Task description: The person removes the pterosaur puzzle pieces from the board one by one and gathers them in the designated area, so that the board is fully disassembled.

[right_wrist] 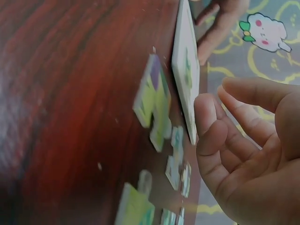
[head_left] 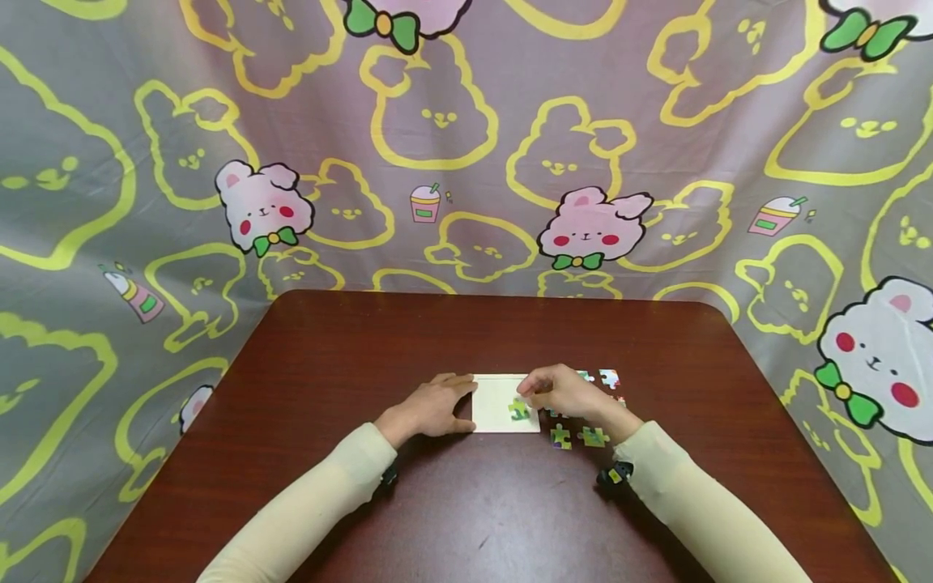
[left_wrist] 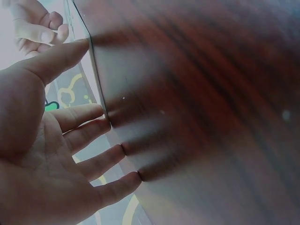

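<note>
A pale puzzle tray (head_left: 492, 406) with a thin raised rim lies flat on the table. My left hand (head_left: 433, 407) is at its left side, fingers spread, with thumb and fingertips at the edge. One green puzzle piece (head_left: 519, 410) lies on the tray's right half. Just above that piece hovers my right hand (head_left: 564, 391), its fingers loosely bent. In the right wrist view, nothing shows between the right hand's fingers (right_wrist: 243, 101), and they stand apart from the green piece on the tray (right_wrist: 176, 51). The right hand and forearm partly hide the loose pieces beside the tray.
Several loose puzzle pieces lie right of the tray, among them a green one with purple (head_left: 560, 437), another green one (head_left: 594, 437) and a whitish one (head_left: 609, 378) farther back. The brown table (head_left: 364, 348) meets a patterned curtain (head_left: 466, 202) behind it.
</note>
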Available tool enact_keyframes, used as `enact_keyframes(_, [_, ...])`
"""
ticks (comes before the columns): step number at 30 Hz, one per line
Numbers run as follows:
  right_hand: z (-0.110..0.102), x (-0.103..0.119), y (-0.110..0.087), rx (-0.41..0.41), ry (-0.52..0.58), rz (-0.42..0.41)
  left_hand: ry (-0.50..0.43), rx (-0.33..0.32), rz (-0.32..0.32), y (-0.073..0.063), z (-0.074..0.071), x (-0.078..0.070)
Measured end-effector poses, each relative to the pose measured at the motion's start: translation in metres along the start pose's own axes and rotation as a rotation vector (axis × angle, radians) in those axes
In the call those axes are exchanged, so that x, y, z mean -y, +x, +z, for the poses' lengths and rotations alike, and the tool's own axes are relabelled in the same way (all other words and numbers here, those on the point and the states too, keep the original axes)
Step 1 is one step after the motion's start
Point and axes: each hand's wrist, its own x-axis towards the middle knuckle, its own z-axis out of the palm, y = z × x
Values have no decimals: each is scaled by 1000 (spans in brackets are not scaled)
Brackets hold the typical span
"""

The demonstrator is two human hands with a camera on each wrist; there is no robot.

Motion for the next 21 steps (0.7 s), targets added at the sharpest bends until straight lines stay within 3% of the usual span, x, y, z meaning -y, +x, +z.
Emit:
enact_keyframes(13, [8,1,2,26,-75,-39,-14,0,3,0,-1,0])
enact_keyframes(21, [10,3,2,33,-53,-60,-9,2,3,0,-1,0])
